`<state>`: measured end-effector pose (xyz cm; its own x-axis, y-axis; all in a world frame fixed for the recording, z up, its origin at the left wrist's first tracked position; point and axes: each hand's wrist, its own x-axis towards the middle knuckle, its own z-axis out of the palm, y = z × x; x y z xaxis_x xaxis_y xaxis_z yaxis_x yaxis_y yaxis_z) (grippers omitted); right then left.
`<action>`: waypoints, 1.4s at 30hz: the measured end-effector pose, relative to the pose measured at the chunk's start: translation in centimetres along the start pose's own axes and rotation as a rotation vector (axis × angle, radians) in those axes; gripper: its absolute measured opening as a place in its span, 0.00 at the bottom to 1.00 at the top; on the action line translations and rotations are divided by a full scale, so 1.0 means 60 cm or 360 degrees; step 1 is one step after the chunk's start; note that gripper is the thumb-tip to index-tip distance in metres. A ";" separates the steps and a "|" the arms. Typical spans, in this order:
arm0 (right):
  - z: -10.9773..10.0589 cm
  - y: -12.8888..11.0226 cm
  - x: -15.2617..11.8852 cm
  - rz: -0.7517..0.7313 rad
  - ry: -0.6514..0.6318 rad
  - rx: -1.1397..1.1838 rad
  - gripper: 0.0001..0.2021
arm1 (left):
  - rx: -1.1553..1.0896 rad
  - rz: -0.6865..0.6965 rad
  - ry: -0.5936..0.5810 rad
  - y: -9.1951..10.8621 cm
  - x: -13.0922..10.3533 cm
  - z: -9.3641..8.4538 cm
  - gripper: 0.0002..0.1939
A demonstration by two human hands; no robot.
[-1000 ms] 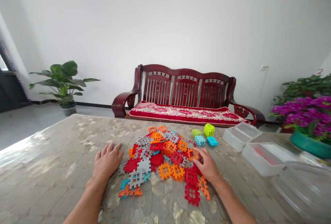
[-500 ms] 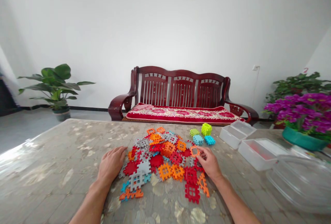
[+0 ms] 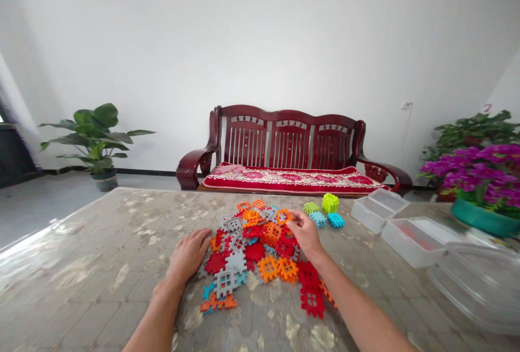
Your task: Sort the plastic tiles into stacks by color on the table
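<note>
A heap of toothed interlocking plastic building tiles in red, orange, grey and blue lies on the table. At the heap's back right, my right hand point(image 3: 304, 231) pinches an orange interlocking tile point(image 3: 283, 215) between thumb and fingers. My left hand point(image 3: 189, 254) rests against the heap's left side, its fingers stretched out and holding nothing. Near it are a grey window tile point(image 3: 225, 283) and a dark red tile point(image 3: 217, 261). Two joined red window tiles point(image 3: 312, 300) lie by my right forearm, which partly covers an orange piece point(image 3: 328, 293).
Green and blue toothed pieces point(image 3: 318, 219) stand beyond my right hand. Clear plastic boxes point(image 3: 414, 241) and a clear lid point(image 3: 479, 287) occupy the table's right side, with purple flowers in a teal pot point(image 3: 485, 216) behind. A wooden bench point(image 3: 288, 141) stands past the table.
My right hand has moved left and away from me over the heap, carrying the orange tile. My left hand stays beside the heap. The whole view has shifted slightly.
</note>
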<state>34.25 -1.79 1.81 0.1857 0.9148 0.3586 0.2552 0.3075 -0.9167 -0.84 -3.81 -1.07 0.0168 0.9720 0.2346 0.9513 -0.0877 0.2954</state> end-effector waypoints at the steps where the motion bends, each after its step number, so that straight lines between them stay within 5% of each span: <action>1: 0.026 -0.008 0.004 -0.0011 0.0011 0.0015 0.22 | 0.0006 0.0013 -0.0001 -0.001 0.000 0.001 0.24; 6: 0.134 -0.044 0.005 -0.0020 -0.0167 0.0038 0.21 | -0.0005 0.0015 0.0019 -0.005 0.000 0.003 0.25; 9: 0.144 -0.056 -0.003 -0.0075 -0.0288 0.0011 0.21 | -0.0015 0.0033 0.0015 -0.006 0.000 0.004 0.25; 12: 0.094 -0.051 -0.005 -0.0114 -0.0286 -0.0128 0.18 | -0.0008 0.0039 0.0013 -0.008 0.001 0.004 0.23; 18: -0.090 0.010 -0.008 0.0159 -0.0299 -0.0481 0.18 | 0.0032 0.0046 0.0002 -0.008 0.003 0.007 0.23; 22: -0.169 0.045 -0.027 0.0158 -0.0401 -0.0834 0.20 | 0.0034 0.0047 0.0013 -0.009 0.004 0.008 0.23; 28: -0.180 0.047 -0.056 0.0015 -0.0591 -0.1277 0.14 | 0.0037 0.0049 0.0008 -0.012 0.006 0.009 0.23; 42: -0.179 0.051 -0.058 0.0052 -0.0434 -0.1194 0.19 | 0.0030 0.0048 0.0022 -0.012 0.006 0.009 0.23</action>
<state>44.57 -6.85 -0.34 -0.0095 0.9819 0.1891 0.8421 0.1098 -0.5281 -1.37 -3.26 -1.72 0.0414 0.9658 0.2559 0.9561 -0.1127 0.2705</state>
